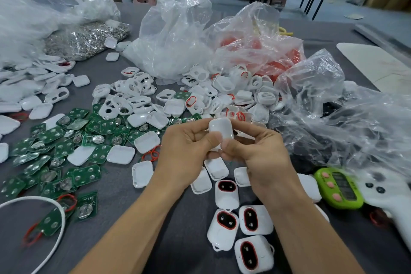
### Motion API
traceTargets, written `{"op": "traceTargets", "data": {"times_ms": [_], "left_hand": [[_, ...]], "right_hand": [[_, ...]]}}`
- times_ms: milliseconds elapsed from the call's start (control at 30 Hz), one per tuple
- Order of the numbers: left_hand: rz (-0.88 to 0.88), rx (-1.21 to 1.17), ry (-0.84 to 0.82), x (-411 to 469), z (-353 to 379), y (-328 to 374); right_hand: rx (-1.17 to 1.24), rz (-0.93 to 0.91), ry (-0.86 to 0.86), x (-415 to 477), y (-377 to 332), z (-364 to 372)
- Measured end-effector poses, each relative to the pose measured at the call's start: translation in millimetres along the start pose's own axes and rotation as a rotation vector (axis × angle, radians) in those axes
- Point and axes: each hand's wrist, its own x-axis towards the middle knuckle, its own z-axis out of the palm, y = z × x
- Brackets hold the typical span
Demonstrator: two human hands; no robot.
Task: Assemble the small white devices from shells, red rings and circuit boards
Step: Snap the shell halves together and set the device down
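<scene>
Grey table (121,191) crowded, bare cloth nearest; left hand (184,150) and right hand (263,159) clamp fingers (232,145) on white device (221,130).

Head-worn, forward and downward, close.

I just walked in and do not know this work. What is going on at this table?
A person grips one small white case with the left hand and the right hand above the grey table, thumbs on it. Four finished devices with red rings lie nearer the person. Green circuit boards are spread on the left; empty white shells are heaped behind the hands.
</scene>
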Motion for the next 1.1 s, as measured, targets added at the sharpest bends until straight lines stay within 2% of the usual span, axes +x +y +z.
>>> {"op": "traceTargets", "data": {"times_ms": [100,167,233,433,533,633,733,833,967,1100], "left_hand": [[0.015,0.032,0.067,-1,1,1],[0.056,0.166,0.121,0,1,-1],[0.091,0.300,0.183,1,0,-1],[0.174,0.489,0.216,-6,5,4],[0.173,0.428,0.268,-11,5,6],[0.240,0.467,0.191,-14,2,7],[0.207,0.399,0.136,-11,-2,5],[0.169,0.304,0.182,-5,-7,3],[0.050,0.172,0.102,-1,-5,1],[-0.013,0.037,0.037,-1,-4,2]], "right_hand": [[-0.136,-0.064,0.026,1,9,4],[-0.355,-0.134,0.120,4,16,7],[-0.481,-0.153,0.132,5,19,8],[-0.398,-0.081,0.085,4,21,9],[-0.230,0.030,-0.032,5,15,9],[-0.160,0.067,-0.119,4,8,7],[-0.054,0.117,-0.084,3,-2,3],[0.020,0.167,-0.020,3,-12,-3],[-0.060,0.159,-0.084,3,-10,-5],[-0.062,0.148,-0.052,5,-7,-5]]}}
